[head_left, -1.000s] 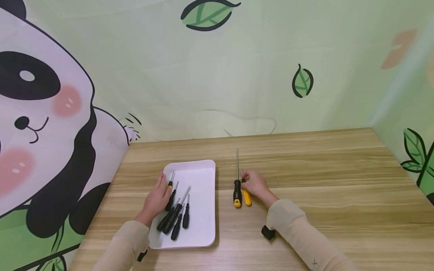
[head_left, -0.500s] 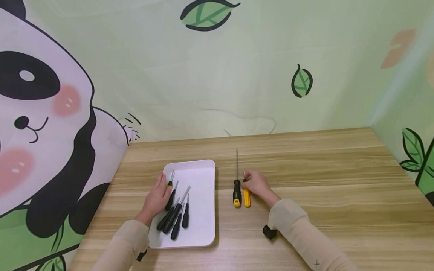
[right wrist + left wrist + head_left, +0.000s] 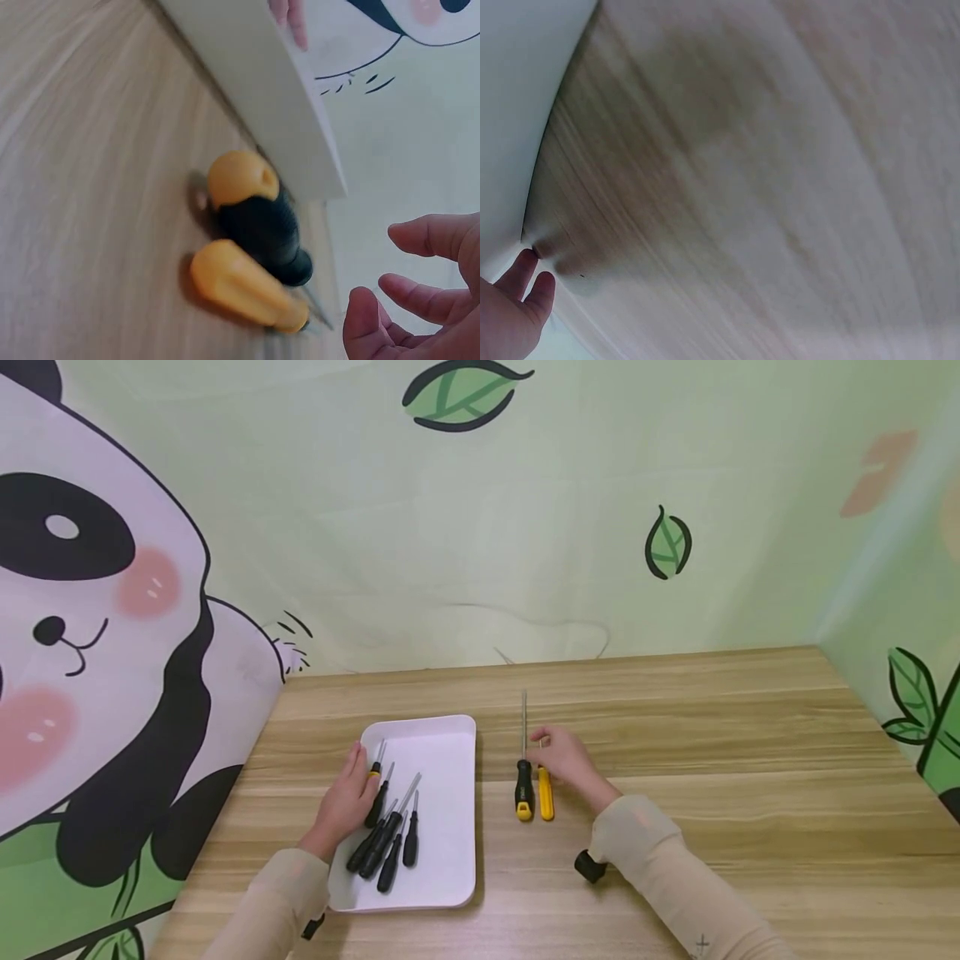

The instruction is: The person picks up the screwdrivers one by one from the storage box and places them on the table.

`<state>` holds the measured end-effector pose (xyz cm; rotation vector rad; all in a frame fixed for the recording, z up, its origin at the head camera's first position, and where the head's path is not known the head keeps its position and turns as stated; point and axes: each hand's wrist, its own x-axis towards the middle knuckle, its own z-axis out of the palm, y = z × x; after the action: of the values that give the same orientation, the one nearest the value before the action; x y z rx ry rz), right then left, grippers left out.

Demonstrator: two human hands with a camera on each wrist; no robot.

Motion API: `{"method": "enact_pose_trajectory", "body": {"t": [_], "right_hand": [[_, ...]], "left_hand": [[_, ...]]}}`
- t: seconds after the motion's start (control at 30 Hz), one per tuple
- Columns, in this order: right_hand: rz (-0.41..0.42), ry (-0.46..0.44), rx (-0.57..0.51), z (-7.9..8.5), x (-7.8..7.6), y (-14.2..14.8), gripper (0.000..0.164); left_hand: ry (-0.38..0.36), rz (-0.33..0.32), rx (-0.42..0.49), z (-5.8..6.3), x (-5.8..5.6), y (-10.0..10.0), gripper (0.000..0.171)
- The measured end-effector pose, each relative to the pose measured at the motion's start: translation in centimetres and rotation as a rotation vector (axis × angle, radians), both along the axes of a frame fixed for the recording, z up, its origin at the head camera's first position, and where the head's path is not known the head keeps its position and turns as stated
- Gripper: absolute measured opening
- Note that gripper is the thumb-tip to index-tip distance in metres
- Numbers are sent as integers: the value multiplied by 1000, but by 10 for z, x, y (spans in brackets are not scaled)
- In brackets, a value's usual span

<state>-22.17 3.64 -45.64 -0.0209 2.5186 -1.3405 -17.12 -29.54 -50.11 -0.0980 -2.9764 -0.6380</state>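
Pointing away from the person, the yellow screwdriver [image 3: 546, 797] lies flat on the bench [image 3: 720, 760], its handle end toward the person and its shaft toward the wall [image 3: 570, 510]. Its long axis runs nearly parallel to that of the black-and-yellow screwdriver [image 3: 524, 795], just beside it on the left, whose longer shaft reaches farther toward the wall.

The right hand [image 3: 567, 760] is above the shaft end of the yellow screwdriver; the right wrist view shows its thumb and fingers parted, with nothing gripped. Contact with the shaft cannot be confirmed. The left hand [image 3: 348, 797] lies along the left rim of the white tray [image 3: 450, 827], fingers extended and close together, well apart from the yellow screwdriver.

The tray stands left of both loose tools. Inside are several dark-handled screwdrivers [image 3: 385, 843], bunched toward its left side, shafts directed away from the person and mostly slanting right.

The bench has a striped wood grain. Behind it, the pale green wall bears outlined leaves [image 3: 667, 543] and, at left, a large panda [image 3: 97, 568]. Both forearms are in beige sleeves [image 3: 637, 835].
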Motion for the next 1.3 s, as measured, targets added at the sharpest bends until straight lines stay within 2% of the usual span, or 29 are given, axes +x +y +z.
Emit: {"method": "enact_pose_trajectory", "body": {"t": [0.43,0.77,1.3], "right_hand": [[67,-26,-130,13,13,-23,38],[157,-99,-277,21,25,-43,40],[262,-168,-326,18,43,-77,41]], "left_hand": [[-4,-2,7,0,1,1,56],[7,-5,7,-2,0,-1,56],[13,-1,6,-1,0,-2,55]]}}
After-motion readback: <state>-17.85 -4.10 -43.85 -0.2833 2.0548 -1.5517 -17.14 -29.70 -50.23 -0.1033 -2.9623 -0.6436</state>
